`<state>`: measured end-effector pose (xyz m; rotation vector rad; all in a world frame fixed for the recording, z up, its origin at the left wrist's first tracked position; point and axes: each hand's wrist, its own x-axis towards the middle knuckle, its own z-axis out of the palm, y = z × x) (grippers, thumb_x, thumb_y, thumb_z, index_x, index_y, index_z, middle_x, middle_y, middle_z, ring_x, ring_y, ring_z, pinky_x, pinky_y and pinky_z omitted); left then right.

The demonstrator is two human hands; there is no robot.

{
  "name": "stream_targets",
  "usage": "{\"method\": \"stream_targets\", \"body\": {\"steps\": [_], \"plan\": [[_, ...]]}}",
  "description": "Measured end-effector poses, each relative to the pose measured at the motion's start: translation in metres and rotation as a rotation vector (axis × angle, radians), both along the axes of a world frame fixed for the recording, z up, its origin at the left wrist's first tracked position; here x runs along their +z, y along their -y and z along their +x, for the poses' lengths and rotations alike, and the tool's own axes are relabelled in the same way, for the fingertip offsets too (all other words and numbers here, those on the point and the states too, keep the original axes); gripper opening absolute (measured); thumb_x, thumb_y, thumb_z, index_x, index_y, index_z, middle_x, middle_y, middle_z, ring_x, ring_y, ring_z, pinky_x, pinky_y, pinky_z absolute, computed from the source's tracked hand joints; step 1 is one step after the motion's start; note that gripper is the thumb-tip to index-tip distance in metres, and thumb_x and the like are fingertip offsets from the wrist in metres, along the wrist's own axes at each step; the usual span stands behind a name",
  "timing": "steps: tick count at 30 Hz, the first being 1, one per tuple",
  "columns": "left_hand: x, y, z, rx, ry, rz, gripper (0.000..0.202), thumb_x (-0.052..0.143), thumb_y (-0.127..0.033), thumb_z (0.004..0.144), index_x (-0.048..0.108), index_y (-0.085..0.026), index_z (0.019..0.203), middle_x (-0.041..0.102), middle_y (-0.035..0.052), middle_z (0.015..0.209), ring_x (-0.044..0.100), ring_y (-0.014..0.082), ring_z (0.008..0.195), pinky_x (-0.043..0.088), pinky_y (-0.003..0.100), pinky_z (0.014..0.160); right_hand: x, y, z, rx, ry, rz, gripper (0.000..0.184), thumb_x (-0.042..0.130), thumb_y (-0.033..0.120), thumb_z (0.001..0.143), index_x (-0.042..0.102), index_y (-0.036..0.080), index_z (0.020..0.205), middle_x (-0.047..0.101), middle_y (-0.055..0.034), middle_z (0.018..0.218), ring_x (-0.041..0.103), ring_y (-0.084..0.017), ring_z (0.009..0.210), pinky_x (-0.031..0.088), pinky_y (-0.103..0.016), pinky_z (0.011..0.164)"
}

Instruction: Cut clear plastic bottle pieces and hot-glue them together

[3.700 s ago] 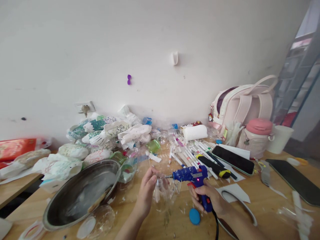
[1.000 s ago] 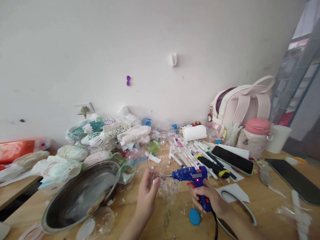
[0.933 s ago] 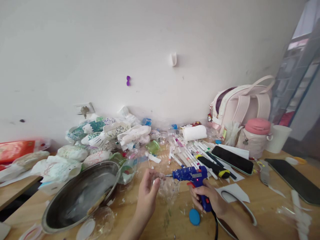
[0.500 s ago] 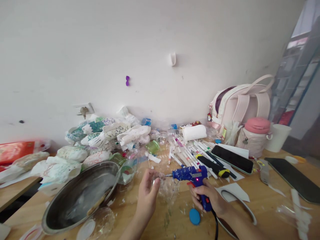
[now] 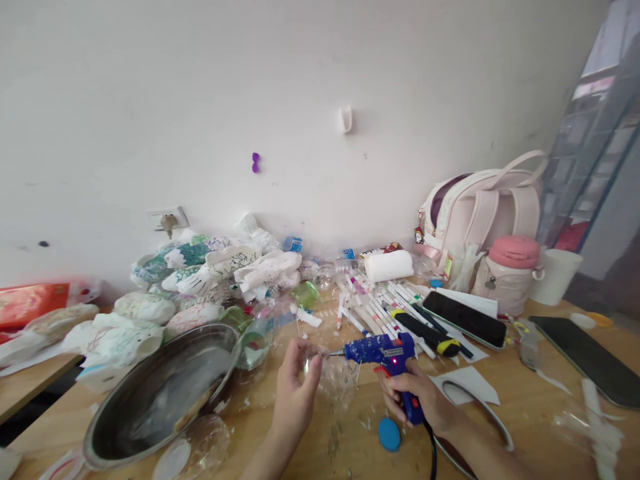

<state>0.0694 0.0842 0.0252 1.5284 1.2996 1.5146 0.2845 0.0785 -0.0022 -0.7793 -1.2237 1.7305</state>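
Observation:
My left hand (image 5: 295, 393) pinches the top of a clear plastic bottle piece (image 5: 336, 383) that stands on the wooden table (image 5: 525, 413). My right hand (image 5: 420, 397) grips the handle of a blue hot glue gun (image 5: 383, 352), whose red light is on. The gun's nozzle points left and touches the clear plastic near my left fingertips. A black cord runs from the gun toward the lower edge. A blue bottle cap (image 5: 389, 433) lies on the table just below the gun.
A metal bowl (image 5: 160, 390) sits to the left, with a heap of painted white shapes (image 5: 200, 280) behind it. Several markers (image 5: 380, 303), a paper roll (image 5: 389, 265), a utility knife (image 5: 430, 335), two phones (image 5: 465, 319), a pink backpack (image 5: 485, 213) and pink flask (image 5: 510, 273) lie to the right.
My left hand has shifted its pinch slightly on the clear plastic, and the piece has turned a little. The glue gun stays at the same spot.

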Motion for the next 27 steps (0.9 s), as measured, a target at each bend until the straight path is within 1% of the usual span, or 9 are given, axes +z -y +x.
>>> {"method": "stream_targets", "body": {"steps": [4,7,13,20,27], "plan": [[0.0005,-0.0003,-0.0003,0.011,-0.017,-0.007,0.030,0.057,-0.052,0.077,0.054,-0.021,0.076,0.058,0.0002,0.069,0.055,0.0201,0.069,0.042,0.030,0.067,0.0013,0.0000,-0.0007,0.009,0.005,0.010,0.025,0.055,0.037,0.070,0.045,0.019,0.057,0.043,0.0057,0.041,0.036,-0.007,0.033,0.025,-0.022,0.036],[-0.0005,-0.0004,-0.0003,0.026,-0.044,0.003,0.029,0.056,-0.051,0.078,0.053,-0.022,0.077,0.057,0.0001,0.068,0.056,0.0209,0.071,0.042,0.030,0.066,0.0008,-0.0006,-0.0008,0.010,0.010,0.018,0.025,0.055,0.037,0.070,0.044,0.019,0.056,0.044,0.0053,0.040,0.036,-0.008,0.033,0.025,-0.022,0.036],[-0.0012,0.0004,-0.0001,0.056,-0.111,0.024,0.026,0.055,-0.048,0.080,0.052,-0.022,0.078,0.060,0.0007,0.069,0.057,0.0217,0.072,0.041,0.030,0.065,0.0008,-0.0003,-0.0008,0.013,0.012,0.018,0.025,0.055,0.037,0.070,0.045,0.019,0.057,0.044,0.0052,0.039,0.036,-0.008,0.033,0.025,-0.022,0.037],[-0.0005,0.0013,0.0002,0.038,-0.140,0.029,0.024,0.052,-0.046,0.082,0.053,-0.022,0.080,0.065,0.0032,0.074,0.058,0.0218,0.072,0.041,0.030,0.064,0.0015,-0.0003,-0.0008,0.010,0.007,0.012,0.025,0.056,0.037,0.070,0.045,0.019,0.057,0.044,0.0054,0.040,0.037,-0.008,0.033,0.025,-0.022,0.037],[-0.0034,0.0014,-0.0015,0.025,-0.132,0.039,0.023,0.051,-0.045,0.083,0.051,-0.022,0.081,0.063,0.0024,0.075,0.058,0.0214,0.074,0.043,0.031,0.067,0.0039,0.0005,-0.0012,-0.001,0.001,-0.010,0.024,0.057,0.038,0.069,0.045,0.019,0.058,0.045,0.0058,0.044,0.038,-0.008,0.034,0.026,-0.023,0.038]]}}
